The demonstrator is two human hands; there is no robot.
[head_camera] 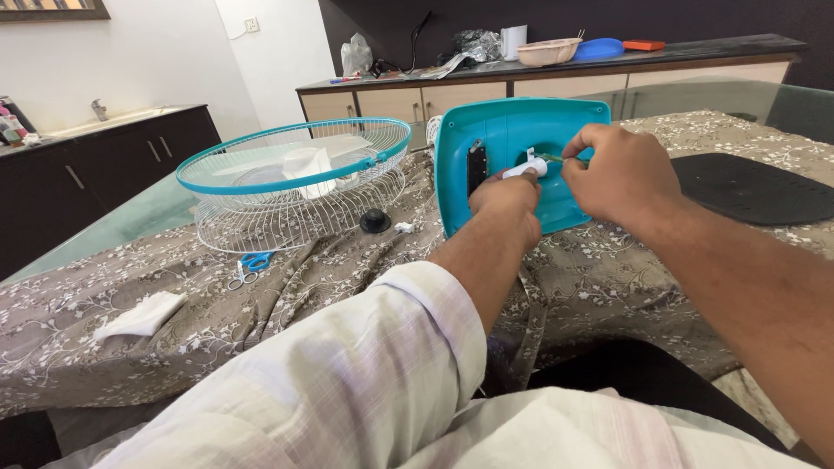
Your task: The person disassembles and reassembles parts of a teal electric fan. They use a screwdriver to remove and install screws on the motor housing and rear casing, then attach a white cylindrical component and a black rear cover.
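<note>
Left hand [506, 201]: pinches small white part [526, 168] against teal fan housing [512, 143].
Right hand [622, 172]: closed around thin tool [549, 157], tip at white part.
Housing: upright on patterned cloth [261, 304], beside wire fan guard [291, 178].

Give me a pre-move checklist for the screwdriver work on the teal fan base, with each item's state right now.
1. Left hand braces the teal fan base and pinches the white part: ok.
2. Right hand grips the screwdriver: ok.
3. Screwdriver tip seated in a screw: cannot tell, hidden behind the white part.
4. Base propped steadily on the patterned cloth: cannot tell, its lower edge is hidden.
5. Wire fan guard, black knob and scissors lie apart from both hands: ok.
</note>
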